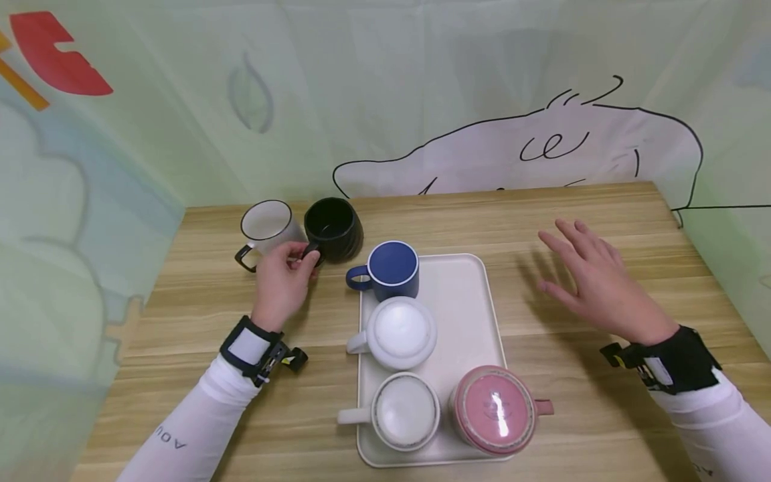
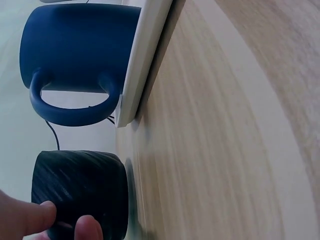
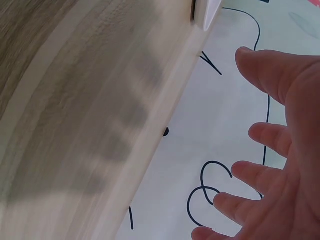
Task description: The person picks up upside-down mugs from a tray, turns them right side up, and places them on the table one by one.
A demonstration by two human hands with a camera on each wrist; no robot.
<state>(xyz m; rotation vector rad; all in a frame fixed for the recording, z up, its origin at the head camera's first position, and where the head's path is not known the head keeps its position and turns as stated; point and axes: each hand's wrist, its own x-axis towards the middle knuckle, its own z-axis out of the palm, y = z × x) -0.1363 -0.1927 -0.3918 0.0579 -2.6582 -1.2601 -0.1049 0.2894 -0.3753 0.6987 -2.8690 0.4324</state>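
My left hand pinches the handle of a black mug between thumb and fingers. This mug stands upright on the table, its dark inside showing. In the left wrist view, the black mug has slanting ridges, and the fingertips cover part of its handle. Just left of it stands an upright white mug with a black rim and handle, partly behind the hand. My right hand hovers over the right of the table, fingers spread, holding nothing. The right wrist view also shows that hand bare of any object.
A white tray lies mid-table. Bottom up on it are a blue mug, a white mug, a pale grey-white mug and a pink mug. A printed cloth hangs behind the wooden table.
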